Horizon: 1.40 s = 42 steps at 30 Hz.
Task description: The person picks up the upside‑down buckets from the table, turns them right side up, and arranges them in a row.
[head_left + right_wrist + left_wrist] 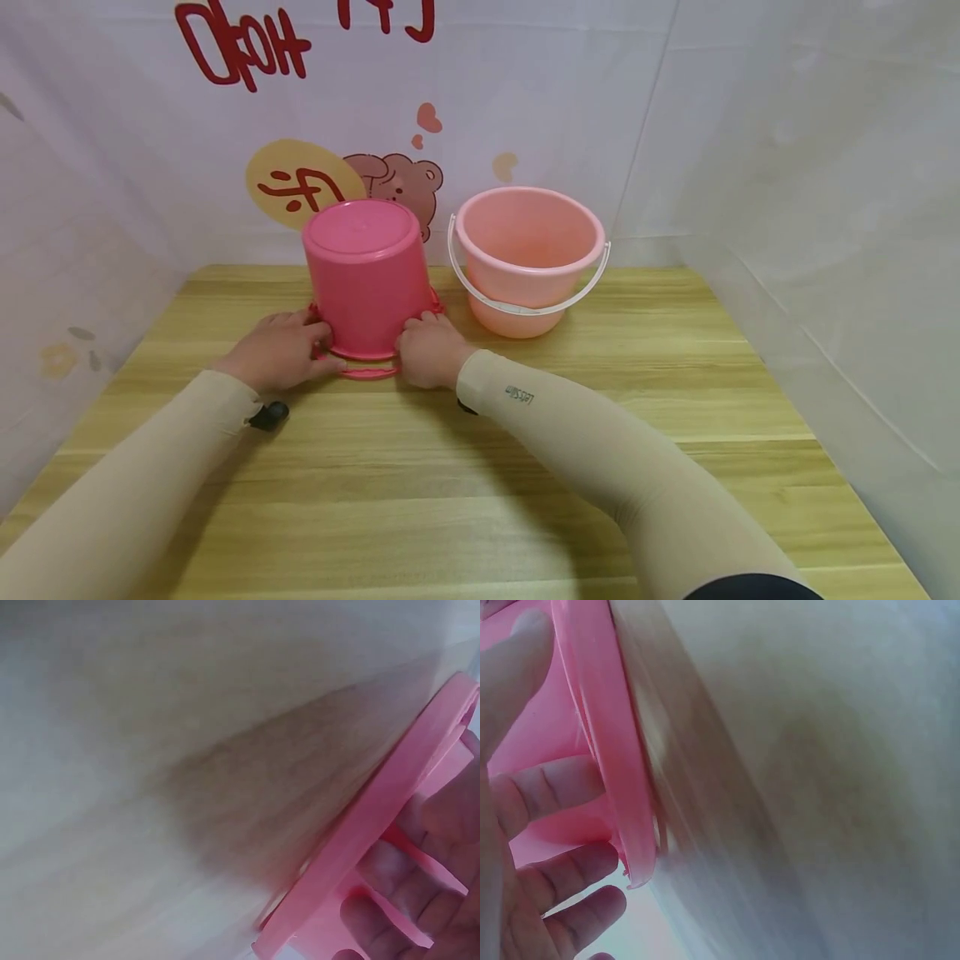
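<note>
A dark pink bucket stands upside down on the wooden table, its base facing up and its rim at the tabletop. A pink handle lies in front of the rim. My left hand holds the bucket's lower left side, thumb toward the front and fingers against the wall by the rim. On the lower right side, my right hand grips near the rim with bent fingers. Part of the right hand is outside the right wrist view.
A light pink bucket with a white handle stands upright close by on the right, toward the back of the wooden table. Printed white sheeting hangs behind and along both sides.
</note>
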Each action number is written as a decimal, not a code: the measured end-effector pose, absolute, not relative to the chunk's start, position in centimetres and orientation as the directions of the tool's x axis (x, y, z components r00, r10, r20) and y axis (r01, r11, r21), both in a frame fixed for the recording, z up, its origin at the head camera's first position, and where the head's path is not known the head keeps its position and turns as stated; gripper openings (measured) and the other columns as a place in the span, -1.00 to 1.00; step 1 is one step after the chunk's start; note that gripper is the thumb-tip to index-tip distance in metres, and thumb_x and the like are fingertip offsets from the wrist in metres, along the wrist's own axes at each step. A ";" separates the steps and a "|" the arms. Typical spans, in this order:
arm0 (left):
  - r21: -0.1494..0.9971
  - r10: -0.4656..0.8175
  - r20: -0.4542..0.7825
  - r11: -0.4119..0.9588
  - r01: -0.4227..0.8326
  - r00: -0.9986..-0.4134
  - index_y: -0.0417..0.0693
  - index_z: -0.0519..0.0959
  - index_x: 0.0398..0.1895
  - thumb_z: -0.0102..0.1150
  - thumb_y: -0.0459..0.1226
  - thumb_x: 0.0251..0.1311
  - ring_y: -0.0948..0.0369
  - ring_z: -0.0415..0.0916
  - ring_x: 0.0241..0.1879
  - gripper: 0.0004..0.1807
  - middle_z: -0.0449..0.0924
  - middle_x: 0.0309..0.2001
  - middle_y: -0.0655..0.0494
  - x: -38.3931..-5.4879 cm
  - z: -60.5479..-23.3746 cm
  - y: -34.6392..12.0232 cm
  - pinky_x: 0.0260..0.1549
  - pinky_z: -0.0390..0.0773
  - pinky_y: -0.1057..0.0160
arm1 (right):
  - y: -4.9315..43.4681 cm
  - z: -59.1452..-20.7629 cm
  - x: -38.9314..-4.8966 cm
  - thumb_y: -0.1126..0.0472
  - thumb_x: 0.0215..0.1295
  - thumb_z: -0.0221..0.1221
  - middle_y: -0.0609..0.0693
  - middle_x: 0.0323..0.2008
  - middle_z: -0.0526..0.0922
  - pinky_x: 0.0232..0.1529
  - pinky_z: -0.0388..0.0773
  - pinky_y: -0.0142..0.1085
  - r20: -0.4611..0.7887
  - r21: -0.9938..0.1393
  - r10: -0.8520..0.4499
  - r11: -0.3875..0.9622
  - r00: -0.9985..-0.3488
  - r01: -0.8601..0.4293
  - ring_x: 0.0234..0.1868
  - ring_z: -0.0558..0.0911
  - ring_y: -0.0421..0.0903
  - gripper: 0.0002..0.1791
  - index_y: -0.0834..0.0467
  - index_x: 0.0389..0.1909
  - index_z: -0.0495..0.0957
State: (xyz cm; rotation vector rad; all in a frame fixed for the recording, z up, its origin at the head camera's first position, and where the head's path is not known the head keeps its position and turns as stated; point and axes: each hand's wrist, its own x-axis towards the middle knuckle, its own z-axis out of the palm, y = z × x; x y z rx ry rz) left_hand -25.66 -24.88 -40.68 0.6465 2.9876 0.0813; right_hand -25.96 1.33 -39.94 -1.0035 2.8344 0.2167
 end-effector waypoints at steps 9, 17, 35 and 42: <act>0.085 0.445 0.001 0.892 0.444 -0.895 0.09 0.62 -0.29 0.41 0.28 0.18 -0.05 0.55 -0.08 -0.51 0.63 -0.04 -0.07 -25.9 -40.7 -25.2 0.08 0.55 -0.17 | 1.5 -39.3 -25.8 0.04 0.46 0.09 -0.08 -0.01 0.65 0.30 0.48 -0.05 -0.114 0.047 -0.612 0.784 -0.783 -0.619 0.06 0.50 0.01 -0.75 -0.04 -0.11 0.74; 0.041 0.463 0.108 0.882 0.470 -0.880 0.06 0.58 -0.38 0.54 0.11 0.12 0.02 0.50 -0.21 -0.59 0.58 -0.26 0.04 -25.6 -40.3 -25.5 -0.07 0.54 -0.07 | 1.5 -39.1 -26.0 -0.09 0.49 0.16 -0.11 -0.09 0.69 0.20 0.53 -0.10 -0.026 0.061 -0.631 0.773 -0.775 -0.631 -0.01 0.57 -0.03 -0.74 -0.07 -0.16 0.76; 0.157 0.392 0.197 0.892 0.424 -0.899 -0.03 0.59 -0.27 0.48 -0.04 0.26 -0.02 0.56 -0.15 -0.69 0.59 -0.03 -0.13 -24.0 -38.4 -25.6 -0.13 0.62 -0.09 | 1.9 -38.1 -25.9 -0.14 0.52 0.21 -0.15 -0.19 0.61 0.19 0.47 -0.23 0.114 -0.005 -0.622 0.779 -0.775 -0.627 -0.03 0.56 -0.13 -0.75 -0.06 -0.18 0.67; 0.195 0.355 0.161 0.903 0.382 -0.921 -0.07 0.58 -0.19 0.38 -0.03 0.36 -0.03 0.58 -0.16 -0.69 0.54 0.06 -0.18 -23.3 -37.2 -25.3 -0.16 0.65 -0.10 | 2.1 -37.4 -25.6 -0.14 0.52 0.22 -0.16 -0.26 0.54 0.11 0.43 -0.31 0.167 -0.013 -0.614 0.781 -0.771 -0.624 -0.10 0.51 -0.16 -0.73 -0.04 -0.25 0.62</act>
